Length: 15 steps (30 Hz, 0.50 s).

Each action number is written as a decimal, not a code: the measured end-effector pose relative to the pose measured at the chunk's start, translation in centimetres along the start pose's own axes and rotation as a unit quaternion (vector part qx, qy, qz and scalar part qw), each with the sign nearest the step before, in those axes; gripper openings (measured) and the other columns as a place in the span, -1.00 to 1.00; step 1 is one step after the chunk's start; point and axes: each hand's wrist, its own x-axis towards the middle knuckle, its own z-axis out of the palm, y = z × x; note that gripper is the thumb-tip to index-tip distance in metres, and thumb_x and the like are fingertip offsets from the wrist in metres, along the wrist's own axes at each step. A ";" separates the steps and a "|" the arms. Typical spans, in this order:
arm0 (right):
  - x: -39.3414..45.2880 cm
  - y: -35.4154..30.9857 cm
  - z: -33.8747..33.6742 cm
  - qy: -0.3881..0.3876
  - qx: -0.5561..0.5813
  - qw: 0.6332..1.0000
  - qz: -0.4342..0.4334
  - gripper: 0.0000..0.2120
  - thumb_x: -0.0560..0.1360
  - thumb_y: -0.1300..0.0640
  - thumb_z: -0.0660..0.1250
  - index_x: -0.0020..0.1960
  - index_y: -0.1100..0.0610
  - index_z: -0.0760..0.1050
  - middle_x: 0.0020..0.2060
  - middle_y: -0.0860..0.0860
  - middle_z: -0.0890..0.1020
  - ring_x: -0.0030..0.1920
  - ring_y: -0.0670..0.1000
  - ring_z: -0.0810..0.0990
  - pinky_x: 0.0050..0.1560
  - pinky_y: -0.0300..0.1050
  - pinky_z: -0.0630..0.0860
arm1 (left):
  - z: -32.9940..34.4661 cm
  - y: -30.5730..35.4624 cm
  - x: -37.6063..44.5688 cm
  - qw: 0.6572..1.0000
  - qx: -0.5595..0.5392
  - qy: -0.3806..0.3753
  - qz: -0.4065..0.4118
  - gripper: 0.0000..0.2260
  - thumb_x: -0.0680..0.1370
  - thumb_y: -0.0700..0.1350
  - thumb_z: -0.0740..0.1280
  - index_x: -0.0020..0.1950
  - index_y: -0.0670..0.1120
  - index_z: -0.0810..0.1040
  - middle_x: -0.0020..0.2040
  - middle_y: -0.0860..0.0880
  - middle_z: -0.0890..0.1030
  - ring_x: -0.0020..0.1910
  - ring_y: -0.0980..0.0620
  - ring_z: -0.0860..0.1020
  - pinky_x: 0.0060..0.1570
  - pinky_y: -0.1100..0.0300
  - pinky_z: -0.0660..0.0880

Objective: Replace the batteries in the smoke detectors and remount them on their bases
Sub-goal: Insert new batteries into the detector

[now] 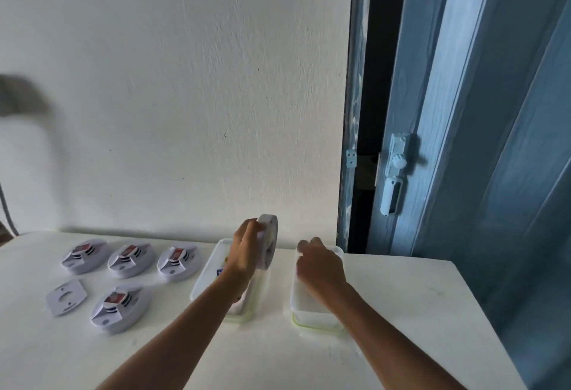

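Note:
My left hand [245,249] grips a round white smoke detector [268,241], held on edge above the left clear plastic container [204,275]. My right hand [318,261] hovers over the right clear container [309,312] with its fingers curled downward; whether it holds anything is hidden. On the white table [401,312] to the left lie several smoke detectors, backs up, each showing a red battery: three in a row [131,261] and one nearer [120,309]. A flat white mounting base [65,297] lies beside that nearer one.
The table stands against a white wall. A blue door [463,142] with a white handle [394,192] is to the right, slightly ajar. The table's right edge runs diagonally at the lower right. A blurred grey shape [21,96] sits at the far left.

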 end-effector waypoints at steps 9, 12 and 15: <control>0.8 -7.0 2.3 -0.025 0.124 0.977 -0.171 -0.72 0.55 0.23 0.17 0.14 0.11 0.59 0.04 0.10 0.67 0.02 0.13 0.61 0.01 -0.04 0.53 | -9.4 -0.9 1.8 0.977 -0.192 0.047 -0.081 -0.48 0.38 0.14 0.17 0.18 -0.15 0.56 0.09 -0.25 0.59 0.03 -0.19 0.55 -0.07 0.01 0.51; 2.1 -9.4 4.6 -0.060 -0.017 0.983 -0.173 -0.68 0.51 0.30 0.17 0.18 0.12 0.55 0.11 0.08 0.62 0.14 0.14 0.54 0.12 -0.04 0.41 | -11.6 -2.3 2.2 0.968 -0.219 0.057 -0.107 -0.36 0.27 0.14 0.21 0.25 -0.17 0.55 0.18 -0.28 0.59 0.13 -0.24 0.56 -0.05 -0.01 0.53; 3.2 -11.3 6.7 -0.085 -0.211 0.960 -0.161 -0.66 0.49 0.31 0.21 0.24 0.14 0.47 0.17 0.11 0.56 0.25 0.17 0.43 0.33 0.10 0.23 | -13.5 -3.3 3.0 0.964 -0.234 0.043 -0.120 -0.36 0.29 0.15 0.21 0.28 -0.16 0.54 0.21 -0.28 0.58 0.17 -0.26 0.55 -0.07 -0.04 0.57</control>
